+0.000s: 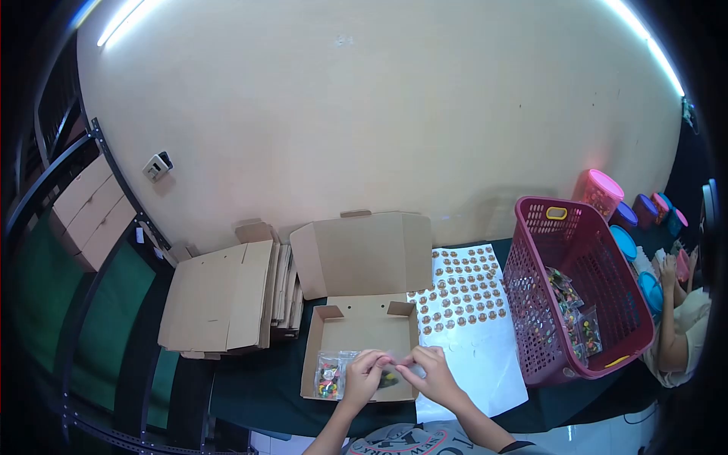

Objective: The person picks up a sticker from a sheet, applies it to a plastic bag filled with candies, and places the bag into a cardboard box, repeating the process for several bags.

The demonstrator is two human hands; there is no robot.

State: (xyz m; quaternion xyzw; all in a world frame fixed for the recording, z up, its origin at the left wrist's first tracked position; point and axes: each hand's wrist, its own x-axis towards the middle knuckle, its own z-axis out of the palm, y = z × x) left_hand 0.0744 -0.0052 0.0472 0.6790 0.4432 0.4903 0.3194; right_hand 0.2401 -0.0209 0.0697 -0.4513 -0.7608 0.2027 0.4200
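Observation:
An open cardboard box (358, 309) stands on the dark table with its lid raised at the back. In its front left part lies a clear bag of colourful pieces (328, 384). Over the front right part, my left hand (365, 373) and my right hand (429, 373) pinch the top of a small clear bag (387, 378) with dark and yellow pieces in it. Their fingertips nearly touch.
Flattened boxes (216, 299) are stacked left of the box. A sheet of round stickers (470, 356) lies to its right, then a maroon basket (531, 303) holding filled bags. Lidded tubs (603, 196) and another person's arm (669, 326) are at the far right.

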